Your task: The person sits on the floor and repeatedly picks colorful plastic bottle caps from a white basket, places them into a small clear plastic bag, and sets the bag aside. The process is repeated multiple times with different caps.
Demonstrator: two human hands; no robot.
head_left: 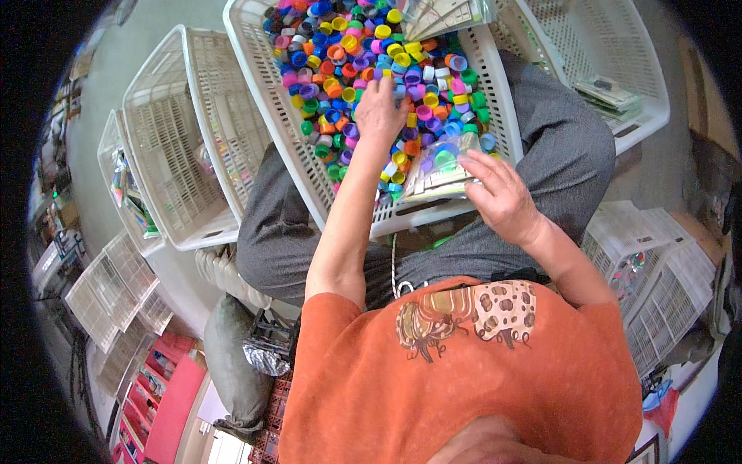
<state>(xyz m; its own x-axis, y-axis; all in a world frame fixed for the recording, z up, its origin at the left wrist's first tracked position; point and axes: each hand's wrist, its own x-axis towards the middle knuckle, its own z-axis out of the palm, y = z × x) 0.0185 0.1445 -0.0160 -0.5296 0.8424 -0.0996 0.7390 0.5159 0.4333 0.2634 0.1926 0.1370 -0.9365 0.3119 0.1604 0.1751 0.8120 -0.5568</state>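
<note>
Loose plastic bottle caps [340, 58] in many colours fill a white slatted basket [270, 124] between my legs. My left hand [381, 112] reaches down among them with its fingers drawn together; whatever is between the fingertips is hidden, though a blue cap shows beside them. At the basket's near right corner, my right hand [502, 193] grips the edge of a clear plastic bag [440, 174]. Pale flat cards and a few bright green and blue pieces show through this bag. Another clear bag with pale cards [444, 19] lies over the far end of the caps.
On the left stand empty-looking white baskets [166, 131]. To the right, a white basket [618, 62] has several bagged cards [610, 94] at its bottom. More white crates [645, 263] sit at the lower right. A grey sack [236, 356] and a pink shelf [171, 402] are at lower left.
</note>
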